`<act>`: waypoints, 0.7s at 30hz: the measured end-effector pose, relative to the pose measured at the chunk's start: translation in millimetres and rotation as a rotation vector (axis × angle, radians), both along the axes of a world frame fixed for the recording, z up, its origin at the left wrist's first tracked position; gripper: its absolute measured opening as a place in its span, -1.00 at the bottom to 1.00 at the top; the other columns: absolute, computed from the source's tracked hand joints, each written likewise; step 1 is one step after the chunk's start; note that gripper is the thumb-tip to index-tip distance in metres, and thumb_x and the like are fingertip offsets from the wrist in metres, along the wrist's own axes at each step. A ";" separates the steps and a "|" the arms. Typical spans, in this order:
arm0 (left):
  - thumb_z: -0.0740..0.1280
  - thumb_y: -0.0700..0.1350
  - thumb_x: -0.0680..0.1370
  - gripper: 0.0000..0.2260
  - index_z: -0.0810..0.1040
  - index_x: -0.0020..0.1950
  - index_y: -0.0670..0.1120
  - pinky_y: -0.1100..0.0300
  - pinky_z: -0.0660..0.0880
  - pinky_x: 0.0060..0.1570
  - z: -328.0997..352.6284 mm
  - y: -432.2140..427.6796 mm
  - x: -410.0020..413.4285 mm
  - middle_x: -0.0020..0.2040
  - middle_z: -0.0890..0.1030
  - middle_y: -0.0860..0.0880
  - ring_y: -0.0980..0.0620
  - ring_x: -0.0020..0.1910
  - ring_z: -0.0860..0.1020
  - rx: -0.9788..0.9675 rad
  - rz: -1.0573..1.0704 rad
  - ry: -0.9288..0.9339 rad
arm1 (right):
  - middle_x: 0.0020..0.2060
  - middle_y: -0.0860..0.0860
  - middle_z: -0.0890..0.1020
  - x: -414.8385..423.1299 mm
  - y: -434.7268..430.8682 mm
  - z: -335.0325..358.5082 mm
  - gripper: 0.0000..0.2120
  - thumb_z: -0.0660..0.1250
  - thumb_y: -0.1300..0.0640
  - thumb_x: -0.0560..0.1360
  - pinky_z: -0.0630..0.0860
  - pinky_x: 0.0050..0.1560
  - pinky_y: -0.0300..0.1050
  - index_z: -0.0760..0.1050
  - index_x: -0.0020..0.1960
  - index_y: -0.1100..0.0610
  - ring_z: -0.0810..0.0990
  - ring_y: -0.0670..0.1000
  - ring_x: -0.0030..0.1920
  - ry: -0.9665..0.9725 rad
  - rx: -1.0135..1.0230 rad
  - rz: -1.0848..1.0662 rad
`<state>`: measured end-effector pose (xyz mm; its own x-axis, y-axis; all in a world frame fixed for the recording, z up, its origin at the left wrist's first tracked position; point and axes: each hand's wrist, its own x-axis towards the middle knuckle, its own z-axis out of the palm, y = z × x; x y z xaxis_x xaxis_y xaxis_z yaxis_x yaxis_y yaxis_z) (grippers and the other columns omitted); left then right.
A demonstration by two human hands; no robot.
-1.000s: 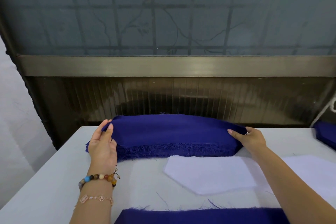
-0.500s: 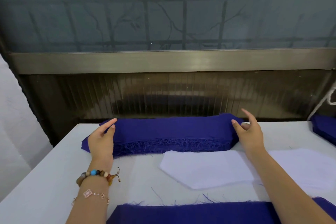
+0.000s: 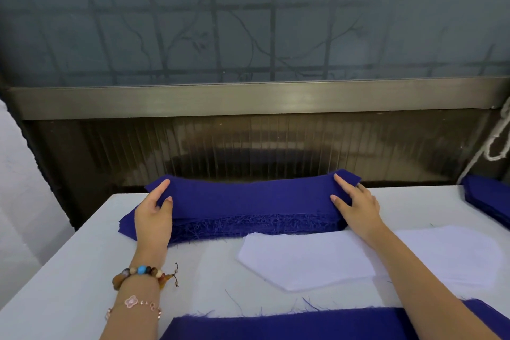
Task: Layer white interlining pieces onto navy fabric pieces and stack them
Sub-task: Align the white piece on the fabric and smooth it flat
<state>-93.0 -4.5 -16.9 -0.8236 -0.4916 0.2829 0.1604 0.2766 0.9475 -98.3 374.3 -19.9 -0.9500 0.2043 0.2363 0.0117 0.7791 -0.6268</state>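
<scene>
Mid-frame, the left hand (image 3: pixel 153 218) and right hand (image 3: pixel 356 207) pinch the raised ends of the top navy piece (image 3: pixel 248 197) over the stack (image 3: pixel 248 226); the fingers underneath are hidden. The interlining (image 3: pixel 303 259) at lower right is partly covered by the right forearm. The navy cloth (image 3: pixel 276 326) is cut off at the bottom edge.

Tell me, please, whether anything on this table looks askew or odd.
The navy stack is uneven: its lower layers fan out past the left end, and loose navy threads lie on the table.
</scene>
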 end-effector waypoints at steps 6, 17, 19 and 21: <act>0.28 -0.17 0.62 -0.61 0.43 0.45 0.04 0.12 0.49 -0.14 5.6 -4.8 5.2 0.01 0.51 0.07 0.04 -0.12 0.50 -0.083 0.026 0.026 | 0.42 0.09 0.36 19.0 -2.3 13.1 -0.49 0.16 0.15 0.63 0.35 0.37 -0.03 0.13 0.54 0.04 0.35 0.08 0.38 0.031 -0.149 0.084; 0.32 -0.28 0.59 -0.60 0.45 0.43 -0.10 0.36 0.50 -0.16 14.4 26.5 65.6 -0.01 0.59 -0.07 0.03 -0.15 0.54 -0.042 -0.122 -0.071 | 0.28 0.08 0.49 91.1 42.0 34.0 -0.53 0.17 0.24 0.62 0.41 0.01 -0.31 0.22 0.51 0.04 0.50 -0.03 0.09 0.066 -0.267 0.016; 0.32 -0.28 0.58 -0.59 0.44 0.44 -0.10 0.38 0.51 -0.20 18.7 28.9 80.6 -0.09 0.58 0.03 0.03 -0.16 0.54 -0.069 -0.153 -0.096 | 0.24 0.10 0.53 107.0 48.8 34.8 -0.53 0.17 0.24 0.62 0.44 0.00 -0.29 0.23 0.51 0.02 0.53 0.01 0.07 0.069 -0.279 0.012; 0.32 -0.27 0.58 -0.57 0.42 0.45 -0.07 0.29 0.52 -0.25 23.0 32.4 98.1 -0.11 0.52 0.14 0.09 -0.18 0.53 -0.103 -0.174 -0.120 | 0.17 0.11 0.55 123.9 54.5 34.9 -0.53 0.17 0.24 0.63 0.44 -0.08 -0.33 0.23 0.51 0.00 0.51 0.00 -0.03 0.077 -0.285 -0.007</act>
<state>5.1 27.9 6.1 -0.9242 -0.3131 0.2187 0.1016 0.3506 0.9310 25.5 428.8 15.0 -0.9298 0.2789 0.2400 -0.0400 0.5718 -0.8194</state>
